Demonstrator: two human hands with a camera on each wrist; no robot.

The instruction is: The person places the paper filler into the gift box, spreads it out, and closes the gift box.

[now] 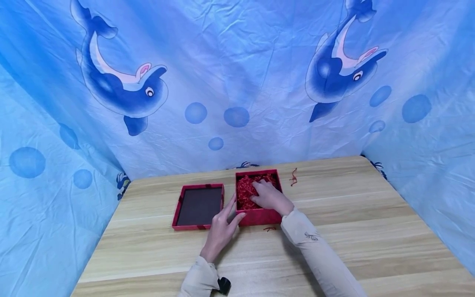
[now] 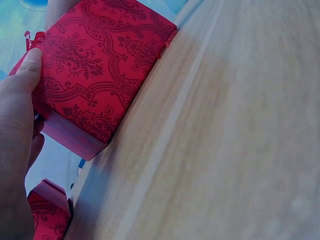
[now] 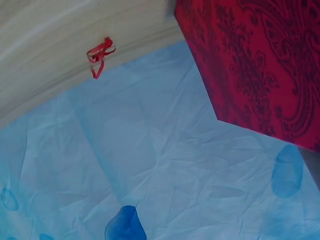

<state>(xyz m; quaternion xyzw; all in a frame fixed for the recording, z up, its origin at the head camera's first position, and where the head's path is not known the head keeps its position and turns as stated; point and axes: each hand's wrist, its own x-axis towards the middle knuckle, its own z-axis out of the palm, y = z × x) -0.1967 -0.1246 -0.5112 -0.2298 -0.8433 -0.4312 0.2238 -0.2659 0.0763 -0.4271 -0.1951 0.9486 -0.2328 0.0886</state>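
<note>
A red patterned box (image 1: 259, 217) stands with its top uncovered, holding red shredded paper (image 1: 245, 192). My left hand (image 1: 219, 231) holds the box by its near left corner. Its thumb (image 2: 31, 67) lies on the front face near the rim, and the other fingers are along the left side. Inside the box, my right hand (image 1: 270, 197) rests on the shredded paper, thumb and fingers apart. Left of the box lies a matching lid (image 1: 198, 227), its dark inside facing up. The right wrist view catches the box's patterned side (image 3: 260, 70) but not the hand.
A loose red paper strand (image 1: 294, 177) lies right of the box, another strand (image 1: 269, 228) before its front. The wooden table (image 1: 363, 231) meets a blue dolphin-print cloth (image 1: 267, 140) along its back edge. Similar cloth hangs at both sides.
</note>
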